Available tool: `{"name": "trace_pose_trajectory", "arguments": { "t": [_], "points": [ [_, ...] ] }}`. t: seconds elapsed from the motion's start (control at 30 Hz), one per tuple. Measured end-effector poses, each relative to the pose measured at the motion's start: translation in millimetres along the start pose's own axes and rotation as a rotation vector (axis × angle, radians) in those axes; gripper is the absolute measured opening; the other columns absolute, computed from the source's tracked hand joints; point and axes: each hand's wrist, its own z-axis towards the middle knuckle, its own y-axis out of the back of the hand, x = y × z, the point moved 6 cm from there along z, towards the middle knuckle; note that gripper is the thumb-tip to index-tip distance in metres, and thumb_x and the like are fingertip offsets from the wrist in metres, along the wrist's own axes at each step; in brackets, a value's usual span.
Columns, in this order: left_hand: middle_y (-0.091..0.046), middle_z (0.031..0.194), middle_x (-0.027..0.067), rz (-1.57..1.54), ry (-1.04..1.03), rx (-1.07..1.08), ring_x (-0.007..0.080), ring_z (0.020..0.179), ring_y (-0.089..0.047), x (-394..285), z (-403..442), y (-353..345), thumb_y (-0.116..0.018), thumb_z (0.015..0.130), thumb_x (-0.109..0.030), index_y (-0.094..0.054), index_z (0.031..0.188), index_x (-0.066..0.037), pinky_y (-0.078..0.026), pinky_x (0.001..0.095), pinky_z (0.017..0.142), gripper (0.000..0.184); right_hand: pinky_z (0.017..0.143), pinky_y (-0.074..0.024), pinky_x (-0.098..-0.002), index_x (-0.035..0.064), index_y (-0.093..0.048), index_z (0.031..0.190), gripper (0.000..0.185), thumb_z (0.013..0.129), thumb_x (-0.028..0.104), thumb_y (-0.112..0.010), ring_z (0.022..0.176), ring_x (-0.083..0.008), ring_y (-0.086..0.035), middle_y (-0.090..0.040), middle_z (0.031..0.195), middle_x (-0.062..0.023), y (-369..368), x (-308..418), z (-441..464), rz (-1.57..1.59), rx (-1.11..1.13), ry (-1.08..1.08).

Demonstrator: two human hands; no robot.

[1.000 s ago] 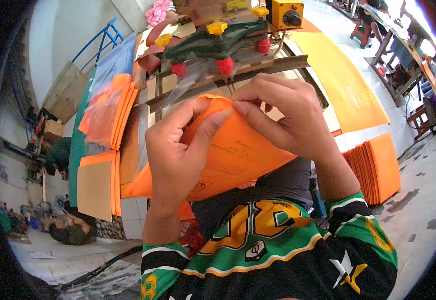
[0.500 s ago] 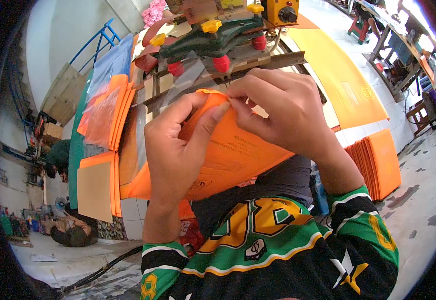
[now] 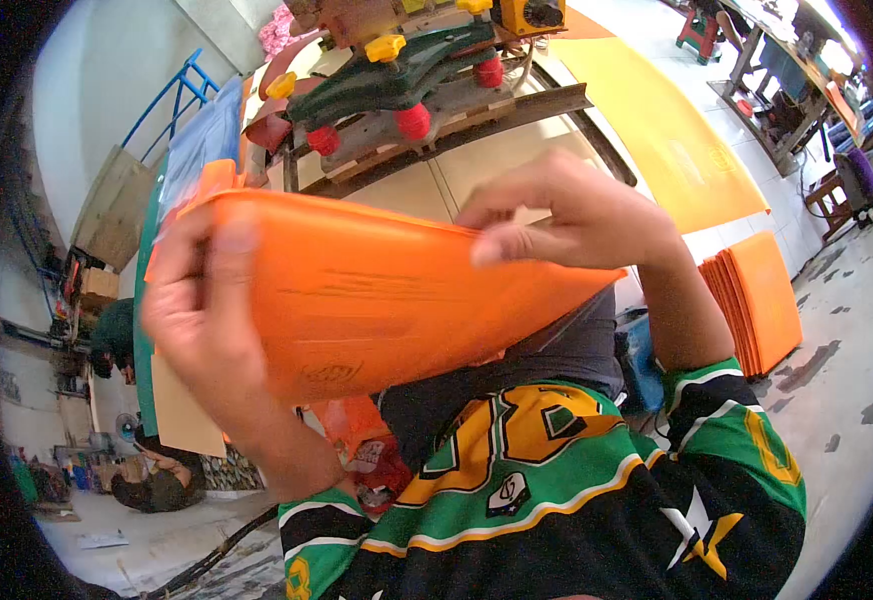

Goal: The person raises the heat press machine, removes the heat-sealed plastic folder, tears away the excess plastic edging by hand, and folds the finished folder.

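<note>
Holding up an orange printed piece [image 3: 407, 300] by its left end, the left hand [image 3: 202, 290] has its thumb flat on the front face and its fingers curled around behind, pinching the material firmly. The right hand [image 3: 552, 220] is at the top edge towards the right end, thumb in front and index finger just above; blur hides whether the two meet on the edge, so I cannot tell if it is pinching or only brushing past. The piece slants down to the right in the air, above the person's lap and in front of the near edge of the counter [image 3: 144, 400], hiding most of that edge.

The step in hand looks like working along the top edge. I judge that the next move calls for a steady left pinch and a sure contact from the right thumb and fingertip, with the material held taut so it does not buckle.

Towards the far edge of the counter stands a press with a green clamp bar [image 3: 387, 85] and red knobs [image 3: 413, 121]. A wide orange sheet [image 3: 657, 140] lies along the right edge, a cream card [image 3: 185, 405] shows at the near left corner, and an orange stack [image 3: 772, 305] stands beyond the near right corner.
</note>
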Motion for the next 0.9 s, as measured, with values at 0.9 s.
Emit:
{"name": "trace_pose_trajectory", "arguments": {
  "t": [0.9],
  "points": [
    [-0.071, 0.102, 0.0074, -0.297, 0.119, -0.162, 0.0146, 0.089, -0.067, 48.3, 8.1, 70.2, -0.067, 0.098, -0.018, -0.067, 0.106, 0.000, -0.053, 0.0282, 0.083, 0.020, 0.064, -0.0512, -0.0368, 0.0024, -0.068, 0.095, 0.010, 0.091, 0.012, -0.066, 0.073, -0.0271, -0.065, -0.065, 0.081, -0.0110, 12.1, 31.2, 16.6, -0.050, -0.149, 0.165]
  ]
}}
